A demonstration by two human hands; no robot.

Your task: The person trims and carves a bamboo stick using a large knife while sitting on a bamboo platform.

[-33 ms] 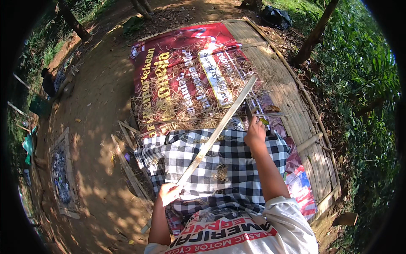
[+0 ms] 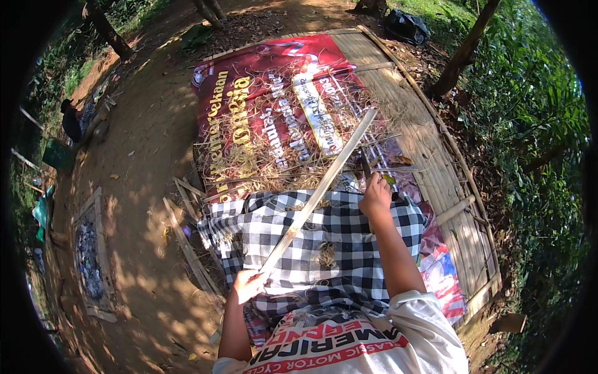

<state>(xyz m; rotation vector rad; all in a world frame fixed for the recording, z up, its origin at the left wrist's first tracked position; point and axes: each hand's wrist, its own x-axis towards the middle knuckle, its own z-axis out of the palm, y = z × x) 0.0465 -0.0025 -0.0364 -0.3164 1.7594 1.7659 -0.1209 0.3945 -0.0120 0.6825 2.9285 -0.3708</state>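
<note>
Bare brown earth (image 2: 149,156) takes up the left of the view, dappled with shade. On it sits a slatted bamboo platform (image 2: 430,146), its bare slats exposed along the right side. A red banner (image 2: 336,55) covers much of the platform, littered with pale curled shavings (image 2: 274,177). Nearer to me, a black-and-white checkered cloth (image 2: 349,230) is spread between my forearms, creased, with a few shavings on it. Well to the left, a pale rectangular frame (image 2: 103,249) on the ground surrounds grey debris. The bamboo strip (image 2: 318,192) runs diagonally from my left hand across the cloth, its far end above the banner; contact with the banner cannot be determined. Several loose sticks (image 2: 190,249) lie left of the cloth. My left hand (image 2: 249,285) is closed on the strip's near end, thumb along the upper face. My right hand (image 2: 377,199) is clenched around a knife (image 2: 365,164), handle mostly hidden by my fingers, dark blade directed away from me. The blade stands just right of the strip; whether its edge touches, I cannot tell. A small yellow-green leaf (image 2: 389,179) shows beside the right hand.
</note>
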